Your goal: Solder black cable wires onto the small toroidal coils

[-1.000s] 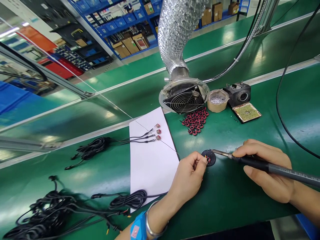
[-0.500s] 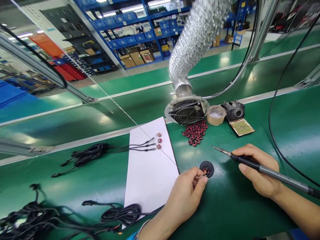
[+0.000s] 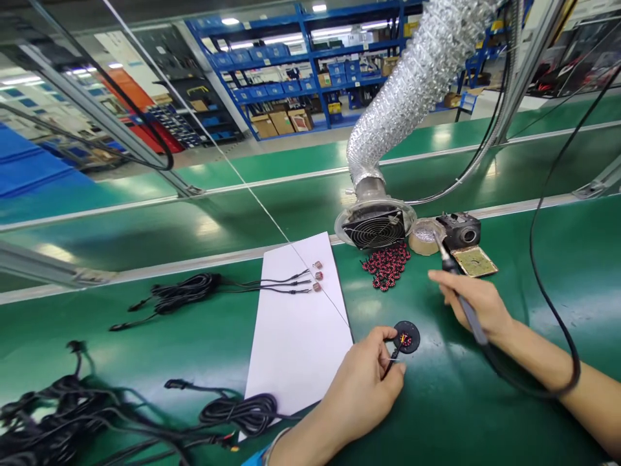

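Observation:
My right hand (image 3: 478,304) is closed around a soldering iron (image 3: 471,318). The iron's tip reaches into a round tan container (image 3: 423,247) with silvery bits inside. My left hand (image 3: 363,378) grips a short black cable (image 3: 391,364) between thumb and fingers, and a thin pale wire crosses beside it. The cable runs up to a black disc (image 3: 412,329) lying on the green bench. A small red-and-black part (image 3: 405,339) with yellow wire sits in the disc's middle, and my left index finger touches the disc's edge.
Beneath the fume extractor (image 3: 376,228) lies a pile of red-and-black parts (image 3: 387,266). Beside the container is a black iron stand (image 3: 464,230) with a sponge tray (image 3: 475,262). A white sheet (image 3: 295,336) and coiled black cables (image 3: 191,288) lie left. The iron's cord loops over my right forearm.
My right hand has swung the iron up and away, from above the bench to the tan container. My left hand stays at the disc, its fingers now farther apart around the cable. The view has shifted.

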